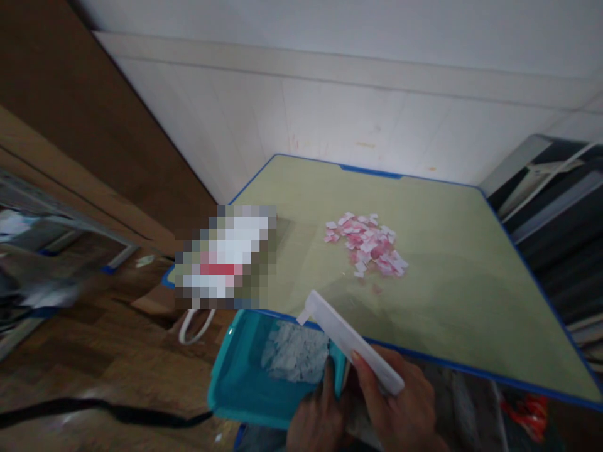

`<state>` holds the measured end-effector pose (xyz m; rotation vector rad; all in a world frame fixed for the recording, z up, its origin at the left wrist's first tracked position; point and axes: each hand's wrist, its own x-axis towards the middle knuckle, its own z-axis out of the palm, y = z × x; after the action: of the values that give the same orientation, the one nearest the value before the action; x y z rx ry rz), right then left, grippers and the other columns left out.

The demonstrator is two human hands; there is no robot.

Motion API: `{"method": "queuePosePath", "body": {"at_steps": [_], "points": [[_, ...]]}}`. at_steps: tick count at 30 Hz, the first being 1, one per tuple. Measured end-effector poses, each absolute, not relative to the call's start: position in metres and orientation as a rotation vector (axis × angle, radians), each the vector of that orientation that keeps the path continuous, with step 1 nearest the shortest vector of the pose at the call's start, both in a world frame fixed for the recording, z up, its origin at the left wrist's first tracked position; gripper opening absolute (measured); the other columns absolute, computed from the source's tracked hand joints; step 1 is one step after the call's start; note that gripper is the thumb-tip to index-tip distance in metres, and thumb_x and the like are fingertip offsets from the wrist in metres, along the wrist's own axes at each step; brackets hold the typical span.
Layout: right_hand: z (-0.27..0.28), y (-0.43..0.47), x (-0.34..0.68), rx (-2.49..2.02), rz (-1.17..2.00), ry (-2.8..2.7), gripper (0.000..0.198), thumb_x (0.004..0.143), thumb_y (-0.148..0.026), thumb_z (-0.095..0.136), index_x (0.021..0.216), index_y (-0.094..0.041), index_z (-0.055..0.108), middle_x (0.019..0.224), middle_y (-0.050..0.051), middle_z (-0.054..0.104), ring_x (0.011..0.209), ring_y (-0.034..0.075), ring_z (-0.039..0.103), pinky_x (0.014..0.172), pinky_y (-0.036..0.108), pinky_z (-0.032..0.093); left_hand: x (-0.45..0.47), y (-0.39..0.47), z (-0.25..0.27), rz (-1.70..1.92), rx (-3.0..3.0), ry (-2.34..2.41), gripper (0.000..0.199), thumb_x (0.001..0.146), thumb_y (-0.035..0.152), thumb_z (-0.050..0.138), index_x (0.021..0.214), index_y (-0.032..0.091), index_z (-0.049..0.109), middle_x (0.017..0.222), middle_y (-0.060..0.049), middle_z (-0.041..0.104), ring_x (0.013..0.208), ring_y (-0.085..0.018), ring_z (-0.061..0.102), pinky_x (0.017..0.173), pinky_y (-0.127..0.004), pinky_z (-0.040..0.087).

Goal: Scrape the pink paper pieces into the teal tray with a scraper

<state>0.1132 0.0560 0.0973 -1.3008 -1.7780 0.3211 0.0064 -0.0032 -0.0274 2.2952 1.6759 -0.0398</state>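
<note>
My right hand (407,402) is closed around a long, narrow white bar (353,339), thumb along its side. The bar slants over the table's front edge, and a small white piece (304,315) shows at its far end. My left hand (318,417) grips the right rim of a teal tray (254,402), its index finger stretched along the inner wall; its other fingers are mostly hidden. Inside the tray lie whitish, translucent scraps (296,351). A loose heap of small pink and white pieces (370,245) lies on the yellow-green tabletop (447,289).
A pixelated white and red object (230,251) sits on the table's left side. Behind stands a white wall (330,113). Dark panels (565,201) lean at the right. Below are a wooden floor (155,383), a black cord (94,408) and a white loop (188,329).
</note>
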Motion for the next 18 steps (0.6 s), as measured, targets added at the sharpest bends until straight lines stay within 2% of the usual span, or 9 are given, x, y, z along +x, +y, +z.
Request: {"method": "queuePosePath", "body": {"at_steps": [4, 5, 7, 8, 9, 11, 15, 18], "points": [[0.098, 0.055, 0.109, -1.283, 0.32, -1.758, 0.024, 0.08, -0.03, 0.045, 0.081, -0.02, 0.068, 0.067, 0.003, 0.07, 0.057, 0.012, 0.065, 0.058, 0.015, 0.05, 0.006, -0.002, -0.025, -0.063, 2.276, 1.651, 0.068, 0.069, 0.015, 0.049, 0.129, 0.03, 0.019, 0.126, -0.021, 0.039, 0.072, -0.021, 0.062, 0.056, -0.031, 0.052], [0.099, 0.055, 0.109, -1.294, 0.32, -1.75, 0.025, 0.08, -0.031, 0.046, 0.08, -0.02, 0.068, 0.066, 0.003, 0.07, 0.057, 0.012, 0.065, 0.057, 0.015, 0.05, 0.007, -0.001, -0.022, -0.089, 2.261, 1.647, 0.068, 0.07, 0.016, 0.048, 0.129, 0.03, 0.018, 0.126, -0.021, 0.039, 0.073, -0.021, 0.062, 0.057, -0.031, 0.052], [0.099, 0.055, 0.11, -1.338, 0.319, -1.736, 0.026, 0.08, -0.034, 0.045, 0.077, -0.021, 0.068, 0.061, 0.002, 0.069, 0.053, 0.012, 0.064, 0.054, 0.015, 0.05, 0.007, 0.002, -0.015, -0.148, 2.231, 1.63, 0.063, 0.071, 0.018, 0.05, 0.127, 0.03, 0.026, 0.127, -0.021, 0.037, 0.074, -0.022, 0.062, 0.06, -0.032, 0.052], [0.1, 0.055, 0.112, -1.371, 0.318, -1.732, 0.027, 0.08, -0.035, 0.045, 0.076, -0.021, 0.068, 0.057, 0.001, 0.068, 0.049, 0.012, 0.063, 0.053, 0.016, 0.05, 0.007, 0.004, -0.011, -0.17, 2.221, 1.632, 0.058, 0.069, 0.02, 0.054, 0.123, 0.03, 0.035, 0.128, -0.021, 0.036, 0.074, -0.023, 0.062, 0.061, -0.034, 0.052], [0.1, 0.055, 0.114, -1.409, 0.315, -1.728, 0.029, 0.079, -0.036, 0.045, 0.074, -0.021, 0.068, 0.052, 0.001, 0.066, 0.046, 0.013, 0.062, 0.053, 0.017, 0.051, 0.008, 0.005, -0.007, -0.206, 2.211, 1.574, 0.058, 0.067, 0.023, 0.057, 0.122, 0.029, 0.037, 0.129, -0.023, 0.033, 0.076, -0.024, 0.062, 0.062, -0.034, 0.052], [0.099, 0.054, 0.119, -1.494, 0.295, -1.708, 0.03, 0.079, -0.038, 0.045, 0.072, -0.02, 0.067, 0.049, 0.001, 0.065, 0.044, 0.014, 0.062, 0.053, 0.019, 0.051, 0.008, 0.007, 0.0, -0.24, 2.184, 1.55, 0.067, 0.065, 0.028, 0.06, 0.126, 0.026, 0.031, 0.129, -0.026, 0.031, 0.079, -0.026, 0.061, 0.061, -0.035, 0.052], [0.096, 0.053, 0.129, -1.62, 0.181, -1.635, 0.029, 0.078, -0.038, 0.046, 0.069, -0.018, 0.065, 0.056, 0.004, 0.067, 0.05, 0.017, 0.064, 0.052, 0.022, 0.051, 0.008, 0.009, 0.003, -0.293, 2.162, 1.541, 0.043, 0.065, 0.025, 0.06, 0.108, 0.024, 0.052, 0.131, -0.024, 0.03, 0.077, -0.026, 0.062, 0.061, -0.036, 0.052], [0.097, 0.054, 0.126, -1.613, 0.131, -1.633, 0.028, 0.078, -0.036, 0.047, 0.071, -0.016, 0.064, 0.057, 0.004, 0.068, 0.049, 0.017, 0.064, 0.052, 0.022, 0.051, 0.009, 0.007, 0.0, -0.28, 2.174, 1.552, 0.044, 0.066, 0.023, 0.059, 0.109, 0.024, 0.051, 0.131, -0.023, 0.031, 0.075, -0.025, 0.062, 0.06, -0.036, 0.052]]}}
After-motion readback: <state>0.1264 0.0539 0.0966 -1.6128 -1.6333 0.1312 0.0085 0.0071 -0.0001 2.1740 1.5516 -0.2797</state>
